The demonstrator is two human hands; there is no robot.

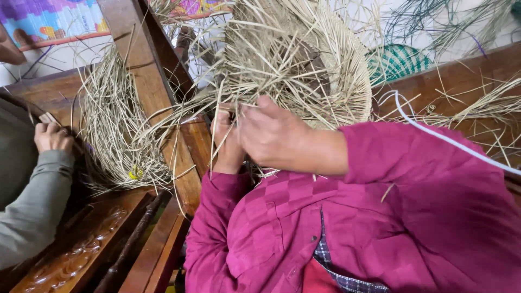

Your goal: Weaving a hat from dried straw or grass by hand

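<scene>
Centre top of the frame, the straw basket (320,65) sits half-woven, its tight coiled rim curving up the right side while loose strands (255,59) spray out across the open face. Both hands are right at its lower edge. The right hand (274,135) is curled over, fingertips pinching a few strands just under the weave. The left hand (228,144) is tucked in beside it, touching it, fingers closed around the strands from below. Good work here, by my reading, means keeping the pinch close to the last finished row so the weave stays tight, pulling each strand evenly, and keeping the free ends from tangling. The magenta sleeves (412,206) fill the lower right, with a white cord (434,133) running across the right arm. Behind, upper right, a green woven piece (399,62) peeks out over a wooden bench (467,76). To the left, a second loose bundle of straw (114,125) hangs against a slanting wooden post (146,81). Far left, another person's hand (51,135) in a grey sleeve grips something small; what it is I cannot tell.
</scene>
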